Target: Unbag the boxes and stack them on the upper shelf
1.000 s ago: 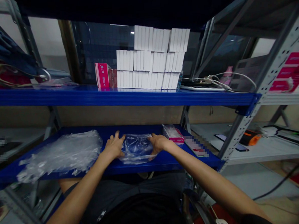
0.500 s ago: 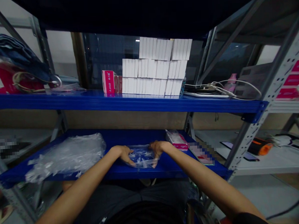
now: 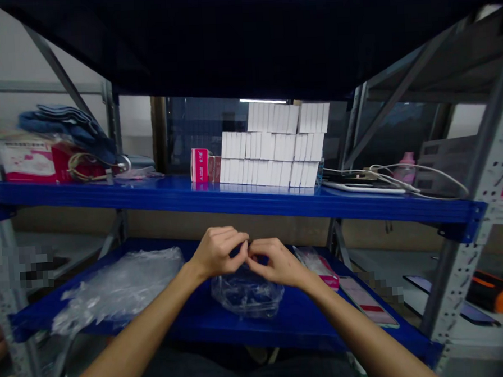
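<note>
My left hand (image 3: 221,252) and my right hand (image 3: 276,260) meet fingertip to fingertip over the lower blue shelf (image 3: 309,320). Both are closed in a pinch, thumbs against forefingers. Whatever lies between the fingertips is too small or hidden to make out. Just beneath them, a crumpled bundle of clear plastic film (image 3: 247,294) rests on the shelf. To the left lies a flat pile of clear plastic bags (image 3: 134,282). Right of my hands is a pink and white box (image 3: 323,269), partly under clear plastic, with a phone (image 3: 369,301) beside it.
White boxes (image 3: 270,148) stand stacked on the upper blue shelf (image 3: 235,203), next to a pink box (image 3: 199,165). White cables (image 3: 423,174), a pink bottle (image 3: 405,169) and folded denim (image 3: 67,128) share that level. A metal post (image 3: 461,245) rises at the right.
Both hands have lifted off the clear plastic and come together, fingertips pinched. The bundle stays on the shelf below them. The camera view has tilted up slightly.
</note>
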A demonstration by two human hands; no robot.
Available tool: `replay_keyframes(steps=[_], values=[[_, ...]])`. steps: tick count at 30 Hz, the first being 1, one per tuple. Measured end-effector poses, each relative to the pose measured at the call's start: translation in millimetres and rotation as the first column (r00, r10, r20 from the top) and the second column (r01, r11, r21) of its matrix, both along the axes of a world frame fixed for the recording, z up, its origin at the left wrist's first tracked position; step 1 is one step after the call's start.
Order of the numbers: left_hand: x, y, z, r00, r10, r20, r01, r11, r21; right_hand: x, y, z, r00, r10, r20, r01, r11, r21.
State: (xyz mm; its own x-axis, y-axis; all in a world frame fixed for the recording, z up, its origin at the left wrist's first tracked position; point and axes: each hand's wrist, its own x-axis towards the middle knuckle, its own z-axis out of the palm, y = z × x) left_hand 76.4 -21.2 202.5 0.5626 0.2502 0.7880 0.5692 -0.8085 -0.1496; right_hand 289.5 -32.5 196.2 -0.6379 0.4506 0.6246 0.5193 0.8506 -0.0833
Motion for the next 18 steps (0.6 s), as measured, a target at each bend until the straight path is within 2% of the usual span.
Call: replay_keyframes(steps=[2, 4, 7, 9, 11, 13, 15, 16, 18], values=[[-6.9, -11.2, 44.9, 0.974, 0.013, 0.227, -0.046, 0.989, 0.142, -17.7, -22.8, 34.3, 1.0, 0.015, -0.012, -0.012, 0.979, 0.204], [-17.2, -11.8, 92.7, 0.901, 0.056, 0.431, -0.149, 0.971, 0.185, -37.3, -35.2, 72.6, 0.997, 0.006, -0.082, 0.026, 0.926, 0.376], [-40.1, 11.0, 157.3, 0.772, 0.196, 0.605, -0.286, 0.957, 0.056, -68.9, -30.2, 131.8, 0.976, -0.072, -0.208, 0.169, 0.848, 0.502], [-59.8, 38.2, 185.7, 0.709, 0.326, 0.626, -0.35, 0.933, -0.089, -90.3, -13.7, 167.5, 0.957, -0.16, -0.243, 0.262, 0.838, 0.478], [-79.8, 67.0, 197.9, 0.671, 0.473, 0.571, -0.414, 0.878, -0.24, -111.0, 8.8, 196.1, 0.938, -0.26, -0.229, 0.338, 0.837, 0.43], [-95.6, 89.9, 196.5, 0.646, 0.627, 0.435, -0.469, 0.776, -0.422, -130.6, 32.9, 215.7, 0.923, -0.331, -0.197, 0.384, 0.832, 0.401], [-103.9, 103.3, 188.6, 0.645, 0.708, 0.288, -0.493, 0.673, -0.552, -148.5, 55.1, 225.7, 0.911, -0.376, -0.168, 0.412, 0.819, 0.4], [-105.3, 106.7, 184.5, 0.654, 0.718, 0.238, -0.495, 0.644, -0.584, -156.6, 64.9, 227.3, 0.906, -0.394, -0.158, 0.423, 0.812, 0.403], [-104.3, 108.8, 178.5, 0.677, 0.707, 0.204, -0.492, 0.641, -0.589, -170.8, 81.2, 225.1, 0.891, -0.43, -0.149, 0.452, 0.798, 0.4]])
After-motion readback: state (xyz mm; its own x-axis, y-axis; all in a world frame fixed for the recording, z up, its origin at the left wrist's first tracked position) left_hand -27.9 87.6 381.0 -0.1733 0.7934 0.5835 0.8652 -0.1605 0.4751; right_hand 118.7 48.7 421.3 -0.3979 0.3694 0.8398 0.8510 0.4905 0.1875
